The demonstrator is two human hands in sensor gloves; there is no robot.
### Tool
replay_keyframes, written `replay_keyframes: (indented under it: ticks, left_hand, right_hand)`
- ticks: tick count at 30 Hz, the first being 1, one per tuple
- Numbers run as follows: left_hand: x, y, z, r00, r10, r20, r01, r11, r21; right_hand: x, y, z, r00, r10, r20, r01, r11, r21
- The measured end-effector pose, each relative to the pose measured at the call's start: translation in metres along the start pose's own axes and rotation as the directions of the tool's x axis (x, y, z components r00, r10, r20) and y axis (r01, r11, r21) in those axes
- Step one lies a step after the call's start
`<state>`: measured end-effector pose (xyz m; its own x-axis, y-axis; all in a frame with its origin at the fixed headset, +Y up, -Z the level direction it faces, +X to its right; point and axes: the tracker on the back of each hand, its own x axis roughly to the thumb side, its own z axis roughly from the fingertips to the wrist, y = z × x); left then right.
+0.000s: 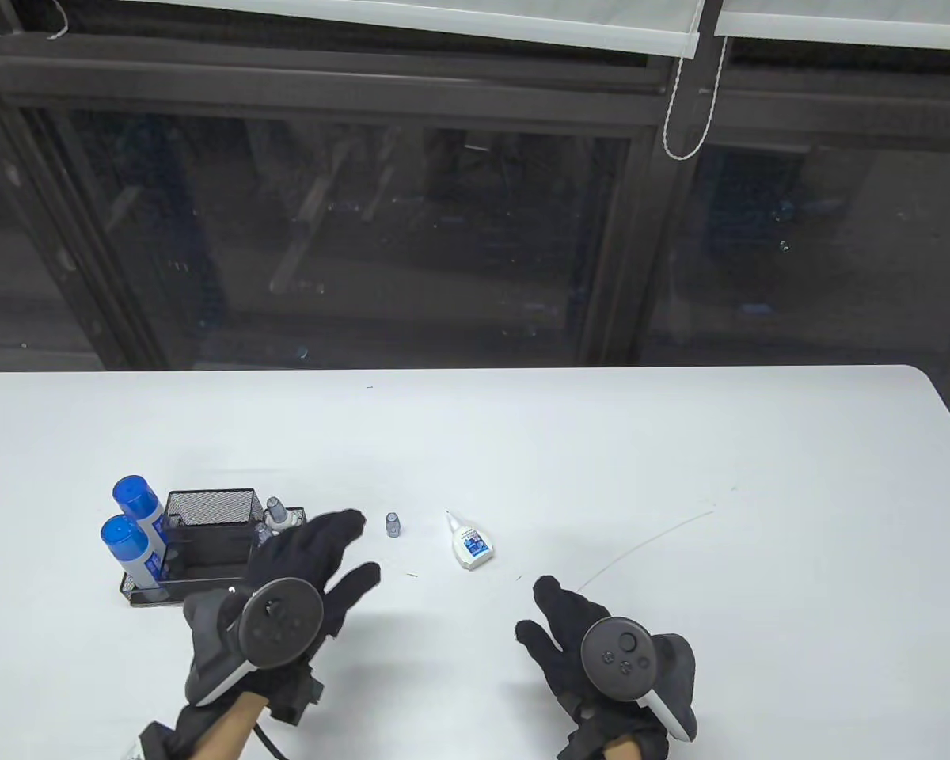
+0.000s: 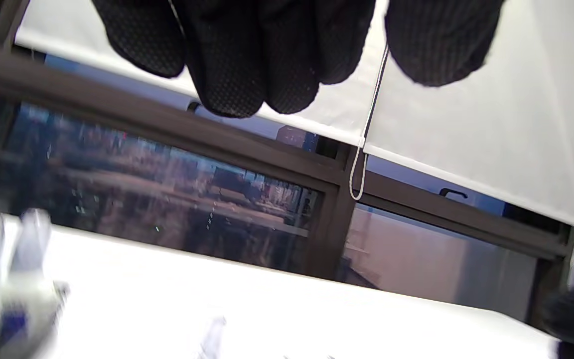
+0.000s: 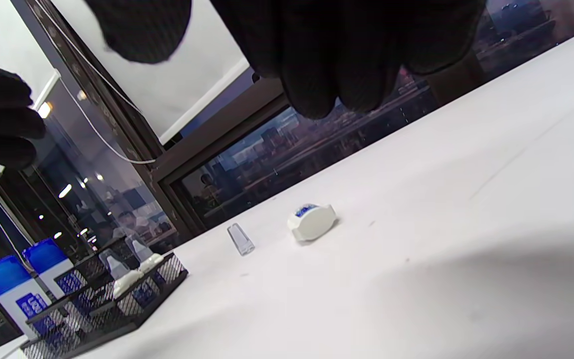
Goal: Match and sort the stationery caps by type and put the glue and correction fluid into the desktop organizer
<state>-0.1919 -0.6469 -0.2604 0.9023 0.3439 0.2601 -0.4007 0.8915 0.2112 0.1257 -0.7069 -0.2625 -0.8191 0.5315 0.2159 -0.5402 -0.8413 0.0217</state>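
A black mesh organizer [image 1: 206, 507] [image 3: 162, 279] stands at the table's left. Two blue-capped bottles [image 1: 134, 522] [image 3: 13, 286] sit in its left part, and small white capped bottles [image 1: 279, 514] [image 3: 135, 271] in its right part. A clear cap [image 1: 393, 524] [image 3: 240, 239] stands alone on the table. To its right a small white bottle [image 1: 469, 542] [image 3: 312, 222] lies uncapped on its side. My left hand [image 1: 317, 558] hovers with straight fingers over the organizer's right end, holding nothing. My right hand [image 1: 558, 625] hangs relaxed and empty near the front edge.
The white table [image 1: 681, 475] stretches wide to the right, with a faint scratch line [image 1: 649, 542] on it. Dark windows and a blind cord [image 1: 685, 119] are behind the far edge.
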Motion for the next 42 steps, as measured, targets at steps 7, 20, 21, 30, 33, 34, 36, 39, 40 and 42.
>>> replay_keyframes:
  ticks: [7, 20, 21, 30, 33, 34, 36, 39, 40, 42]
  left_hand:
    - [-0.013, -0.052, 0.009, 0.998, -0.058, -0.017, 0.057, 0.996, -0.062]
    - [-0.038, -0.047, 0.016, 0.998, -0.049, -0.040, 0.046, 0.996, -0.078]
    - [-0.038, -0.047, 0.017, 0.998, -0.051, -0.038, 0.048, 0.996, -0.076]
    - [-0.039, -0.045, 0.019, 0.998, -0.055, -0.032, 0.053, 0.996, -0.072]
    - [-0.041, -0.045, 0.020, 0.998, -0.051, -0.048, 0.047, 0.996, -0.073]
    - [-0.042, -0.045, 0.020, 0.997, -0.050, -0.050, 0.047, 0.996, -0.075]
    - [-0.043, -0.046, 0.021, 0.997, -0.054, -0.056, 0.049, 0.995, -0.082]
    - [-0.044, -0.047, 0.021, 0.996, -0.057, -0.069, 0.051, 0.995, -0.087]
    - [-0.044, -0.047, 0.021, 0.996, -0.057, -0.069, 0.051, 0.995, -0.090]
    - [-0.044, -0.049, 0.021, 0.994, -0.078, -0.074, 0.070, 0.993, -0.098]
  right_hand:
    - [0.005, 0.009, -0.001, 0.999, 0.034, 0.008, -0.035, 0.999, 0.040]
    - [0.043, -0.005, -0.023, 0.995, 0.079, -0.057, -0.075, 0.995, 0.067]
    - [0.050, -0.006, -0.029, 0.994, 0.096, -0.058, -0.091, 0.993, 0.073]
    - [0.069, 0.006, -0.097, 0.951, 0.249, -0.186, -0.215, 0.959, 0.184]
    - [0.062, 0.022, -0.124, 0.940, 0.247, -0.234, -0.200, 0.957, 0.208]
    - [0.060, 0.027, -0.130, 0.937, 0.255, -0.239, -0.203, 0.954, 0.221]
    - [0.053, 0.043, -0.145, 0.918, 0.302, -0.256, -0.233, 0.935, 0.268]
    - [0.044, 0.070, -0.157, 0.895, 0.351, -0.275, -0.260, 0.912, 0.318]
    - [0.044, 0.081, -0.159, 0.878, 0.386, -0.283, -0.293, 0.901, 0.320]
    - [0.043, 0.097, -0.162, 0.841, 0.467, -0.272, -0.371, 0.865, 0.336]
